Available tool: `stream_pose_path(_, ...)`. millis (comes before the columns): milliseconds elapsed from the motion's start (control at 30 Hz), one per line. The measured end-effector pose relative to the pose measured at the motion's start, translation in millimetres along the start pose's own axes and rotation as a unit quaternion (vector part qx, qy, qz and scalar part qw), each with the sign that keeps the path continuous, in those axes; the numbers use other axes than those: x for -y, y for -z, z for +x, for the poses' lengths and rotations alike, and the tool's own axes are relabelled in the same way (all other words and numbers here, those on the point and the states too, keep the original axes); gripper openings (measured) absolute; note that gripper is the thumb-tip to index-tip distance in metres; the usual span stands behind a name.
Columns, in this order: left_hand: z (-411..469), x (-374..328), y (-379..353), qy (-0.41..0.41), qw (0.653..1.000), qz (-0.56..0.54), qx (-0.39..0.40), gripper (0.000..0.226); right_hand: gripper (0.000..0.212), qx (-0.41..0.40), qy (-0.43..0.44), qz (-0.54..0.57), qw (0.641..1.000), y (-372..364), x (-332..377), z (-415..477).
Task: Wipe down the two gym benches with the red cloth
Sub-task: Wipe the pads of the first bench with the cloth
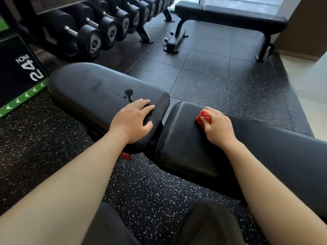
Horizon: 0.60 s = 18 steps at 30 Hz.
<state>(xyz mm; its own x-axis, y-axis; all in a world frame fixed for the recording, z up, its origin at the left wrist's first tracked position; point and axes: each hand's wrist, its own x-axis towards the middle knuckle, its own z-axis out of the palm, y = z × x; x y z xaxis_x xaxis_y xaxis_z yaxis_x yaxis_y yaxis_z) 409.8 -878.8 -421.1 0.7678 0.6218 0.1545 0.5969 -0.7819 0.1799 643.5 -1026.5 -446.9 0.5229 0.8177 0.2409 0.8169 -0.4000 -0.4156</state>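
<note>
A black padded gym bench lies right in front of me, with a rounded seat pad (88,87) on the left and a long back pad (185,144) on the right. Dark wet spots (128,93) mark the seat pad. My left hand (133,119) rests flat on the seat pad's near end, fingers spread, holding nothing. My right hand (218,126) presses a bunched red cloth (203,117) onto the back pad near its far edge. A second black bench (230,15) stands across the floor at the top right.
A rack of black dumbbells (99,30) runs along the top left. A black box marked 24 INCH (21,68) with a green edge stands at the left. Speckled rubber floor (203,68) lies between the benches. A red knob (126,156) shows under the seat pad. My dark-clothed knees (203,223) are at the bottom.
</note>
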Motion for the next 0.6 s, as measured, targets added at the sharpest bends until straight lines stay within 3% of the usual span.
stream_pose_path(133,1,0,-1,-0.003,1.000,-0.001,-0.004,0.055,0.021,0.013,-0.022,-0.012,1.000,2,-5,30)
stream_pose_path(300,0,1,-1,-0.003,1.000,-0.003,-0.001,0.055,0.023,0.047,-0.086,-0.033,0.995,4,-2,44)
stream_pose_path(467,0,1,-2,0.001,1.000,-0.003,0.000,0.055,0.030,-0.001,-0.014,-0.021,1.000,3,0,5)
stream_pose_path(600,-1,0,0,0.004,1.000,-0.008,-0.007,0.054,0.047,0.005,0.038,-0.013,0.999,0,0,-31)
